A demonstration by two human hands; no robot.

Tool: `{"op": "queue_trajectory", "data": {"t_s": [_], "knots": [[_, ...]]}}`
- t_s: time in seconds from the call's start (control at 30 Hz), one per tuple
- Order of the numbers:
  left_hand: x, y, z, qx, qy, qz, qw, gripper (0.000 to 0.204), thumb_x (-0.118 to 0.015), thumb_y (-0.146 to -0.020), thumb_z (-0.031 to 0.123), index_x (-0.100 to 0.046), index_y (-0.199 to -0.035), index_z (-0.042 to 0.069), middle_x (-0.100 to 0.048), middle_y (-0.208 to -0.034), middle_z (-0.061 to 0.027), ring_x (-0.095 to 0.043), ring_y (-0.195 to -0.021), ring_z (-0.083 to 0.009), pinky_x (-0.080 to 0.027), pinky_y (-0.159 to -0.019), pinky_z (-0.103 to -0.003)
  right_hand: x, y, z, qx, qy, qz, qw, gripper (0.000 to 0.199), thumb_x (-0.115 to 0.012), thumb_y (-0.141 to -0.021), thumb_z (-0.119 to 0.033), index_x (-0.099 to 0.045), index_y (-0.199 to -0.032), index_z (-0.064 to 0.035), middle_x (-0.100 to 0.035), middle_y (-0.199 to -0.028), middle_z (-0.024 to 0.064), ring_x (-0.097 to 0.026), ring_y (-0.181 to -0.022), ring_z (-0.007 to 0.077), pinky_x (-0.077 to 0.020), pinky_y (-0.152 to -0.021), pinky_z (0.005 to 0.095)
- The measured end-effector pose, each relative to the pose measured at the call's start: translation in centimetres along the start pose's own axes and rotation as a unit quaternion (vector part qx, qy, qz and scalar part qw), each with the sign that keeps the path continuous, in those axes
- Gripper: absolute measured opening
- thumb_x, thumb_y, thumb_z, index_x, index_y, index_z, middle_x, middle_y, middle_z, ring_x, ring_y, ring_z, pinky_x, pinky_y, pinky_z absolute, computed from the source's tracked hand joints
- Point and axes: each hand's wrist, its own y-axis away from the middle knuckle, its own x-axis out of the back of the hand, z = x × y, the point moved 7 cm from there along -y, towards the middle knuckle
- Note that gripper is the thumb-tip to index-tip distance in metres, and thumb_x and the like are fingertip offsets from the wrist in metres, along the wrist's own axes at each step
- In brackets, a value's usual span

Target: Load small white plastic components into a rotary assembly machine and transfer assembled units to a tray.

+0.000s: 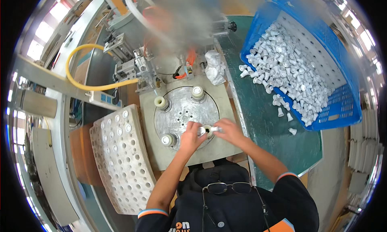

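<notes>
Head: metal turntable (181, 103), green tabletop (292, 151), windows (45, 32)

Over the near edge of the round plate (185, 105), I have the left hand (191, 138) and right hand (229, 132) each pinching a small white part (217, 129). Left of that plate I see a tray (95, 141); to its right, a blue basket (350, 94).

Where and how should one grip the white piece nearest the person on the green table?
Perhaps pinch the white piece across its middle, from above and the person's side: it seems to lie on its side, apart from others, with the blue basket beyond it.
</notes>
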Motion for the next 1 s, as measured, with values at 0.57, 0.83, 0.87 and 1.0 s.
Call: {"op": "queue_trajectory", "data": {"t_s": [0.57, 0.83, 0.87, 1.0], "knots": [[0.7, 2.7, -2.9, 0.141, 0.006, 0.028, 0.990, 0.030, -0.066, -0.079, 0.022, -0.058, -0.105, 0.011, -0.063, -0.075, -0.0124, -0.063, -0.069, -0.0280, -0.048, -0.062, -0.038, 14.3, 10.5, 11.7, -0.219, 0.212, 0.358, 0.883, 0.046, -0.068, -0.071, -0.017, -0.058, -0.116, -0.0104, -0.057, -0.114, 0.0153, -0.052, -0.108, 0.0317, -0.0416, -0.090, 0.0442], [-4.3, 0.0, -2.4, 0.104, -0.029, -0.036, 0.993, 0.045, -0.070, -0.076, 0.030, -0.053, -0.114, 0.014, -0.060, -0.098, -0.0080, -0.063, -0.080, -0.0267, -0.049, -0.066, -0.040, 19.0, 15.0, 22.7, -0.349, 0.352, 0.193, 0.847, 0.045, -0.069, -0.075, -0.026, -0.054, -0.116, -0.0145, -0.055, -0.112, 0.0081, -0.051, -0.106, 0.0309, -0.0427, -0.085, 0.0453], [-3.8, 0.2, -2.5, 0.118, -0.034, -0.028, 0.992, 0.045, -0.070, -0.076, 0.030, -0.053, -0.114, 0.014, -0.060, -0.098, -0.0080, -0.063, -0.080, -0.0267, -0.049, -0.066, -0.040, 18.3, 14.5, 22.4, -0.347, 0.368, 0.176, 0.845, 0.044, -0.069, -0.075, -0.027, -0.054, -0.114, -0.0135, -0.055, -0.111, 0.0079, -0.052, -0.105, 0.0306, -0.0434, -0.083, 0.0446], [-3.4, 0.6, -3.1, 0.089, -0.066, -0.056, 0.992, 0.041, -0.069, -0.076, 0.030, -0.053, -0.108, 0.011, -0.059, -0.094, -0.0096, -0.062, -0.082, -0.0289, -0.050, -0.068, -0.041, 16.3, 11.2, 17.4, -0.194, 0.337, 0.298, 0.872, 0.048, -0.070, -0.074, -0.020, -0.054, -0.119, -0.0134, -0.054, -0.109, 0.0102, -0.052, -0.103, 0.0329, -0.0441, -0.084, 0.0430]]}}
